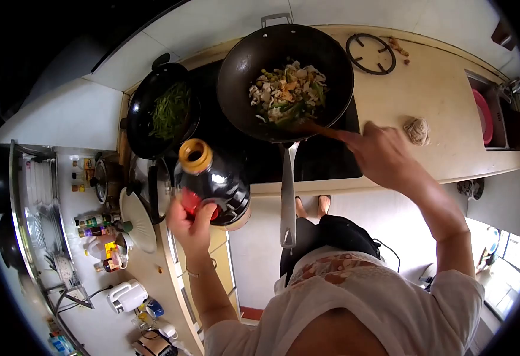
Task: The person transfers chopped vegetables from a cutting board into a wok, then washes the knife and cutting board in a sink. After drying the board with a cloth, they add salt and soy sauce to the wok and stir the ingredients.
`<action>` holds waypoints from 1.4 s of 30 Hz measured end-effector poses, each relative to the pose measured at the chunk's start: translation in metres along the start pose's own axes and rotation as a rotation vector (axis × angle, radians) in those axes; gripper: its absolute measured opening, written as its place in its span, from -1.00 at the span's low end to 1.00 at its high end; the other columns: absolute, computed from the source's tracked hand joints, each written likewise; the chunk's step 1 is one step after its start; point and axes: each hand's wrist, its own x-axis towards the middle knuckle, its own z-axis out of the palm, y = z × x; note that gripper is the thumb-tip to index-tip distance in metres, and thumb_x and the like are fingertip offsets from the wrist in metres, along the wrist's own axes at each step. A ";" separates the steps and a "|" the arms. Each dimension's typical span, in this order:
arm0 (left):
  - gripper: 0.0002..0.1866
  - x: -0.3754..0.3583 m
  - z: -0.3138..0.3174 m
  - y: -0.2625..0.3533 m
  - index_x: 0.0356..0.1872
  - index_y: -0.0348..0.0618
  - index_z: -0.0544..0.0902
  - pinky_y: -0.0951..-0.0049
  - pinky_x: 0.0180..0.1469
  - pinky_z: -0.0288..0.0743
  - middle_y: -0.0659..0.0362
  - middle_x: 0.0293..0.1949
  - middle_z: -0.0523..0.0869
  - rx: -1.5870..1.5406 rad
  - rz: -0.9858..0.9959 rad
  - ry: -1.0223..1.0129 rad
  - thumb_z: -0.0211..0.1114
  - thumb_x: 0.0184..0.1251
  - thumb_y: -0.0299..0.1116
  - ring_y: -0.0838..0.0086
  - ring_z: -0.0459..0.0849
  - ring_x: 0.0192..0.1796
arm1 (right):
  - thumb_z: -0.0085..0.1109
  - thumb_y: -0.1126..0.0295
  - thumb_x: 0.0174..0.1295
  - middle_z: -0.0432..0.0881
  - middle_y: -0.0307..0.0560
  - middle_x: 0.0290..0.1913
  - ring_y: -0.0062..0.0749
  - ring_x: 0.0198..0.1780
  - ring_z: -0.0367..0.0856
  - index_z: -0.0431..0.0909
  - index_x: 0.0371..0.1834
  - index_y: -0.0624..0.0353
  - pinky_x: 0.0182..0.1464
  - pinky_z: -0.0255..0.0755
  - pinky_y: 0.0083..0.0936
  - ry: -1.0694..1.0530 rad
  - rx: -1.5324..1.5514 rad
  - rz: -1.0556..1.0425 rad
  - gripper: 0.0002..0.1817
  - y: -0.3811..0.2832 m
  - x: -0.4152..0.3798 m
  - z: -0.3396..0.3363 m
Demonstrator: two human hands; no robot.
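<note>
My left hand (193, 225) is wrapped round a large dark bottle (224, 187) with a red label. Its yellow-rimmed mouth is uncapped and faces up toward me, left of the wok handle. My right hand (384, 153) grips a wooden spatula (322, 130), whose far end reaches into the big wok (242, 65). In that wok lies a mix of pale sliced pieces and green vegetables (289, 92). The spatula's tip is partly hidden by the food. The wok's long metal handle (288, 196) points toward me between my hands.
A smaller black pan (138, 118) with green strips (171, 110) stands left on the black cooktop (331, 163). Right of the wok are a round burner grate (371, 54), a ball of twine (417, 131) and a sink (496, 127). Lids, bottles and a white appliance (126, 295) line the left counter.
</note>
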 end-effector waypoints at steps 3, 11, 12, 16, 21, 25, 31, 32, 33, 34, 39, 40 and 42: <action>-0.77 -0.020 -0.009 0.001 -0.46 -0.29 0.49 0.68 -0.42 0.28 0.29 -0.54 0.49 -0.127 -0.100 0.148 0.31 -0.21 -0.49 0.66 0.38 -0.51 | 0.00 0.47 0.01 0.42 0.02 -0.51 -0.17 -0.53 0.49 0.50 -0.09 -0.07 -0.47 0.35 -0.35 0.060 -0.088 -0.002 -0.66 0.001 0.037 0.028; -0.69 -0.060 -0.034 0.003 -0.19 -0.33 0.42 0.77 -0.65 0.23 0.23 -0.49 0.52 -0.286 0.025 0.258 0.18 0.01 -0.43 0.71 0.37 -0.64 | -0.11 0.44 0.06 0.43 0.12 -0.39 -0.06 -0.49 0.51 0.37 0.04 -0.17 -0.44 0.39 -0.26 0.130 -0.205 0.042 -0.58 0.016 0.110 0.053; -0.66 -0.064 -0.038 0.000 -0.18 -0.32 0.42 0.77 -0.62 0.23 0.19 -0.44 0.54 -0.301 0.029 0.258 0.21 0.00 -0.40 0.67 0.41 -0.59 | -0.11 0.46 0.04 0.46 0.14 -0.36 -0.08 -0.42 0.53 0.29 0.11 -0.24 -0.39 0.41 -0.29 0.076 -0.188 0.045 -0.50 0.013 0.103 0.057; -0.64 -0.078 -0.060 -0.018 -0.20 -0.33 0.42 0.72 -0.54 0.28 0.19 -0.41 0.53 -0.291 0.021 0.306 0.24 -0.02 -0.36 0.66 0.43 -0.53 | -0.14 0.39 0.13 0.45 0.10 -0.36 -0.10 -0.46 0.51 0.23 0.17 -0.32 -0.38 0.40 -0.33 -0.065 -0.221 0.093 -0.51 0.003 0.044 0.041; -0.59 -0.085 -0.071 -0.014 -0.21 -0.36 0.44 0.67 -0.38 0.33 0.19 -0.36 0.53 -0.387 -0.017 0.328 0.31 -0.08 -0.34 0.61 0.47 -0.41 | -0.01 0.35 0.09 0.53 -0.05 -0.55 -0.23 -0.50 0.49 0.57 -0.17 -0.10 -0.39 0.35 -0.41 -0.052 -0.070 0.054 -0.75 -0.005 0.000 -0.042; -0.53 -0.100 -0.092 -0.033 -0.21 -0.40 0.45 0.64 -0.24 0.38 0.18 -0.32 0.54 -0.426 -0.024 0.318 0.37 -0.13 -0.32 0.55 0.51 -0.30 | 0.01 0.35 0.06 0.59 -0.12 -0.51 -0.23 -0.45 0.53 0.61 -0.27 -0.04 -0.37 0.37 -0.43 0.025 -0.096 0.065 -0.80 -0.005 0.024 0.003; -0.52 -0.113 -0.106 -0.029 -0.20 -0.35 0.43 0.68 -0.35 0.36 0.17 -0.32 0.53 -0.320 0.028 0.364 0.34 -0.07 -0.22 0.55 0.49 -0.37 | -0.10 0.27 0.09 0.60 -0.09 -0.34 -0.21 -0.28 0.56 0.59 -0.22 -0.19 -0.23 0.43 -0.35 0.192 -0.135 0.228 -0.74 0.000 0.096 0.030; -0.50 -0.116 -0.107 -0.024 -0.20 -0.36 0.43 0.63 -0.33 0.38 0.16 -0.31 0.52 -0.342 -0.017 0.364 0.35 -0.08 -0.20 0.53 0.49 -0.34 | -0.12 0.27 0.10 0.60 -0.08 -0.35 -0.19 -0.27 0.56 0.56 -0.17 -0.22 -0.24 0.43 -0.35 0.206 -0.135 0.258 -0.72 0.005 0.108 0.037; -0.50 -0.121 -0.109 -0.024 -0.20 -0.36 0.43 0.63 -0.33 0.38 0.16 -0.31 0.52 -0.347 -0.019 0.366 0.35 -0.08 -0.20 0.53 0.49 -0.34 | -0.14 0.26 0.11 0.60 -0.08 -0.35 -0.18 -0.27 0.56 0.54 -0.12 -0.24 -0.24 0.43 -0.35 0.215 -0.134 0.289 -0.70 0.011 0.114 0.048; -0.49 -0.125 -0.112 -0.026 -0.19 -0.37 0.42 0.59 -0.30 0.40 0.15 -0.30 0.52 -0.365 -0.052 0.363 0.36 -0.09 -0.20 0.51 0.50 -0.31 | -0.16 0.28 0.12 0.59 -0.04 -0.39 -0.15 -0.28 0.56 0.50 -0.06 -0.28 -0.25 0.42 -0.34 0.101 -0.246 0.285 -0.67 0.017 0.115 0.059; -0.49 -0.136 -0.116 -0.042 -0.10 -0.40 0.40 0.48 -0.28 0.50 0.03 -0.18 0.53 -0.391 0.060 0.475 0.32 -0.06 -0.29 0.39 0.54 -0.18 | -0.18 0.26 0.17 0.56 0.03 -0.44 -0.13 -0.35 0.54 0.42 0.02 -0.36 -0.29 0.40 -0.33 -0.047 -0.212 0.239 -0.65 0.001 0.042 0.019; -0.49 -0.137 -0.116 -0.043 -0.10 -0.40 0.40 0.48 -0.28 0.50 0.03 -0.18 0.53 -0.388 0.056 0.499 0.32 -0.06 -0.29 0.39 0.54 -0.18 | -0.17 0.26 0.18 0.54 0.06 -0.43 -0.12 -0.37 0.53 0.40 0.03 -0.38 -0.32 0.39 -0.30 -0.095 -0.240 0.266 -0.65 -0.001 0.034 0.003; -0.53 -0.148 -0.120 -0.041 -0.06 -0.37 0.39 0.46 -0.39 0.55 -0.02 -0.15 0.52 -0.445 -0.070 0.476 0.23 -0.04 -0.39 0.35 0.56 -0.19 | -0.15 0.22 0.20 0.48 0.16 -0.42 -0.07 -0.42 0.48 0.38 0.06 -0.37 -0.37 0.34 -0.24 -0.152 -0.150 0.258 -0.66 -0.008 0.016 -0.015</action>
